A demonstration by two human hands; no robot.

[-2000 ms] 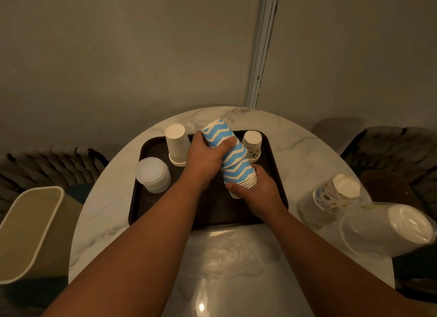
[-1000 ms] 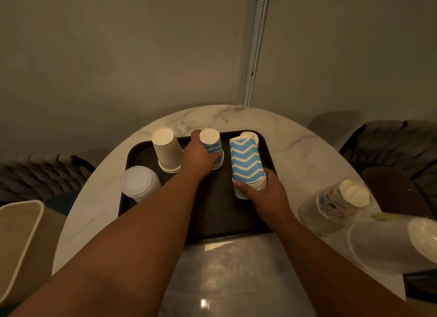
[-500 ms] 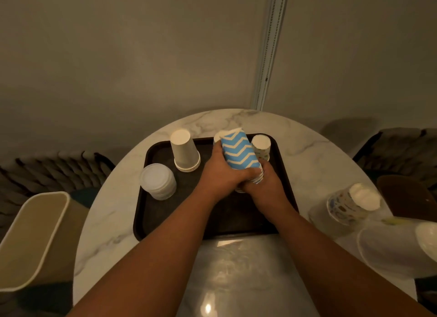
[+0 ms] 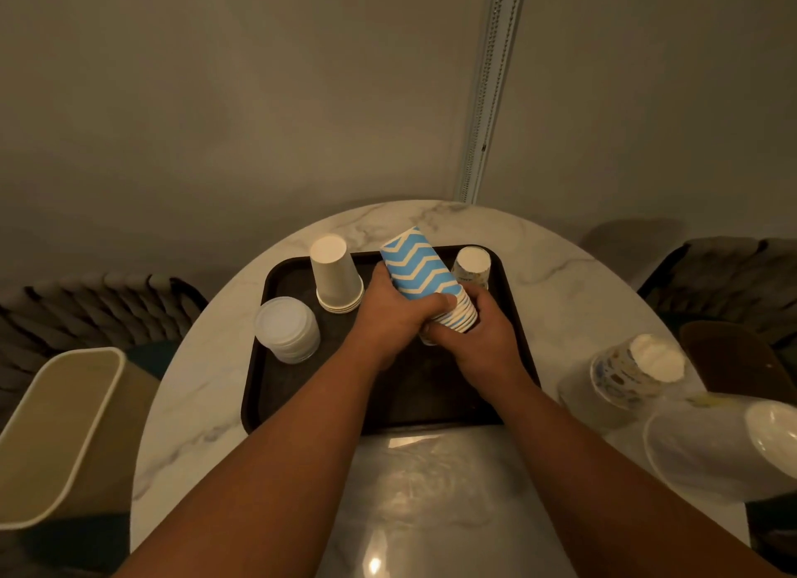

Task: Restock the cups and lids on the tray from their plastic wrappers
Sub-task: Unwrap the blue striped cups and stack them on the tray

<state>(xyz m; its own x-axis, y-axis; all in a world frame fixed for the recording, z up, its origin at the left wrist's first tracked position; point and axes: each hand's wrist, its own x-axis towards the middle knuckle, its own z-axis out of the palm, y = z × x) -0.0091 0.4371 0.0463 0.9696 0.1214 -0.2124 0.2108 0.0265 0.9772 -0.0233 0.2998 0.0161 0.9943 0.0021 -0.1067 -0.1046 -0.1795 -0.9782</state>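
A stack of blue zigzag cups (image 4: 420,271) leans upside down over the dark tray (image 4: 431,400). My left hand (image 4: 392,314) wraps its middle and my right hand (image 4: 478,340) cups its rim end. Also on the tray stand a short stack of plain white cups (image 4: 334,275), a pile of white lids (image 4: 287,329) at the left, and a small patterned cup (image 4: 472,265) behind the blue stack.
The tray sits on a round marble table (image 4: 573,293). On the table's right lie wrapped patterned cups (image 4: 634,370) and a wrapped lid stack (image 4: 729,448). An empty clear wrapper (image 4: 431,491) lies near me. A beige bin (image 4: 56,435) stands left, chairs either side.
A second ago the hands were apart, left on a small blue stack, right on the tall one. Now both hands hold one joined blue stack, tilted left.
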